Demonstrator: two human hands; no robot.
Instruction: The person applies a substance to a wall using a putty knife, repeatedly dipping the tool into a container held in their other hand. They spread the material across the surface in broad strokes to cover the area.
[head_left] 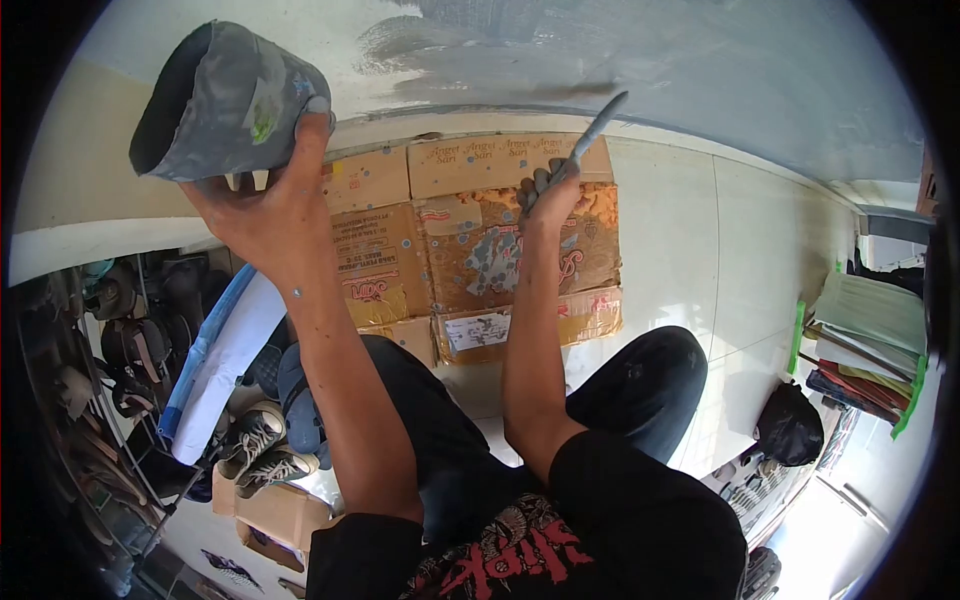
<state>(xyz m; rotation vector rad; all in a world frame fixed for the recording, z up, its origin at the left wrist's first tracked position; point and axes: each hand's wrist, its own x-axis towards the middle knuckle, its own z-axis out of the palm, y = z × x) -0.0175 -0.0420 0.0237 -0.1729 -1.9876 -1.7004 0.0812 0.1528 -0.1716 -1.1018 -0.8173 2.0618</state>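
Observation:
My left hand (270, 200) grips a grey-smeared tub (235, 105) from beneath and the side, thumb pressed on its wall. The tub is tilted, its dark open mouth facing left, and a green patch shows on its side. My right hand (552, 195), its fingers coated grey, is closed around a slim, grey-covered tool (602, 125) whose rounded tip points up and right towards the wall. Fresh-looking grey smears mark the wall (450, 45) ahead. Under the right hand lies flattened cardboard (385, 240) spattered with grey blobs.
Left of me stands a rack of shoes (130, 340), with a rolled white-and-blue sheet (225, 365) leaning near it. A pair of sneakers (258, 445) rests by a small cardboard box (270, 515). Pale floor tiles (670, 230) extend right, towards a black bag (788, 425) and a stack of folded items (865, 360).

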